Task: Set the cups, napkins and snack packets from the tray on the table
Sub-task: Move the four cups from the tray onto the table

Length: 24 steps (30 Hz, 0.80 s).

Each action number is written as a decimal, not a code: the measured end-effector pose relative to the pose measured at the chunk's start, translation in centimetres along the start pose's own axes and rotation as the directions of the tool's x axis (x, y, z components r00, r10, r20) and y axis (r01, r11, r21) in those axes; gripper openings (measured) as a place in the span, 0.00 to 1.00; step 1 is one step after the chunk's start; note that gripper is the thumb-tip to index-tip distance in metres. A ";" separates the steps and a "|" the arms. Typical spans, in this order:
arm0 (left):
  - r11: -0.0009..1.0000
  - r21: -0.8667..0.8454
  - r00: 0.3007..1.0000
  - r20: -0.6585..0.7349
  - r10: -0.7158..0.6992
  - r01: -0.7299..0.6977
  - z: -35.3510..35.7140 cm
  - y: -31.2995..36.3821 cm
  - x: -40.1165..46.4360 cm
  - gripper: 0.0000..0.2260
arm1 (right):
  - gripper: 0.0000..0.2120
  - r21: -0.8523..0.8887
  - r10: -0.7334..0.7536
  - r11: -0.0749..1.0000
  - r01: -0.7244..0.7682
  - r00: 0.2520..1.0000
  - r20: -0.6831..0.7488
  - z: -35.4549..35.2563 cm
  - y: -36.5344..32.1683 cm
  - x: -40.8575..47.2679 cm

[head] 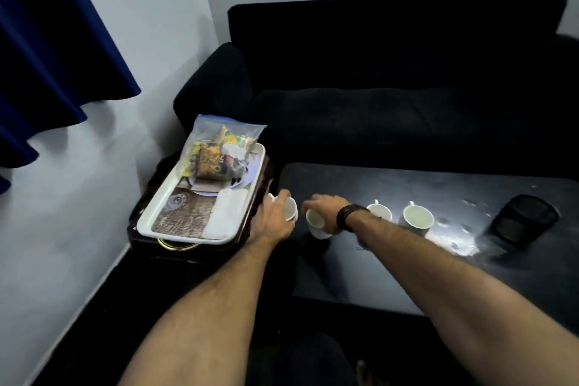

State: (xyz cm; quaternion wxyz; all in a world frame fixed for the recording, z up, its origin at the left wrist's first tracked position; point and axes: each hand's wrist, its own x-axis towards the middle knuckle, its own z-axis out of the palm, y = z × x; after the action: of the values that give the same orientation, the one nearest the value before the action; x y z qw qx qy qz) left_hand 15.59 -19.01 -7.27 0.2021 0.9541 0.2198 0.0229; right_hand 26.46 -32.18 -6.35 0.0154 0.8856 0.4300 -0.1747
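A white tray (163, 197) rests on a dark side stand at the left. It carries a clear bag of snack packets (216, 153) at its far end and folded white napkins (227, 213) along its right side. My left hand (272, 218) grips a white cup (290, 209) between the tray and the black table (407, 263). My right hand (324, 208) holds another white cup (315, 222) at the table's left end. Two more white cups (379, 213) (418, 219) stand upright on the table to the right.
A black mesh holder (524, 222) stands at the table's right end. A black sofa (391, 97) runs behind the table. A blue curtain (47, 56) hangs at the upper left against a pale wall. A small glass piece (177, 201) lies on the tray.
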 end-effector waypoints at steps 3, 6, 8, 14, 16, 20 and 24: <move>0.999 0.019 0.993 0.113 -0.036 0.034 2.7 0.7 -0.9 0.20 | 0.34 -0.140 -0.063 0.988 0.068 0.997 0.035 2.5 0.1 -0.8; 0.997 0.036 0.982 0.176 -0.071 0.066 4.5 0.7 -1.2 0.20 | 0.35 -0.102 -0.110 0.989 0.108 0.994 -0.018 3.9 1.0 -1.4; 0.996 0.041 0.979 0.187 -0.084 0.077 5.0 0.7 -1.1 0.19 | 0.37 -0.064 -0.112 0.992 0.106 0.989 -0.092 4.4 1.7 -1.8; 0.996 0.007 0.979 0.181 -0.093 0.093 5.0 0.8 -0.4 0.21 | 0.32 0.336 0.336 0.907 -0.253 0.916 -0.218 5.7 1.4 -2.6; 0.995 -0.003 0.980 0.174 -0.101 0.103 5.1 0.8 -0.4 0.22 | 0.33 0.396 0.363 0.867 -0.301 0.927 -0.092 5.9 0.9 -2.3; 0.995 0.028 0.977 0.187 -0.098 0.094 5.1 0.9 -0.3 0.27 | 0.37 0.452 0.362 0.836 -0.311 0.932 -0.028 6.0 0.2 -1.5; 0.995 0.056 0.980 0.176 -0.089 0.081 4.8 1.3 -0.2 0.26 | 0.31 0.437 0.327 0.860 -0.265 0.942 -0.072 5.9 0.2 -1.8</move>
State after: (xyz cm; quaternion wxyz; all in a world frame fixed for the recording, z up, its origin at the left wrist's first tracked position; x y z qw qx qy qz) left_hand 16.63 -22.01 -11.16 0.1984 0.9467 0.2418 -0.0767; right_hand 23.83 -34.68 -11.29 -0.1803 0.9336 0.2407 -0.1947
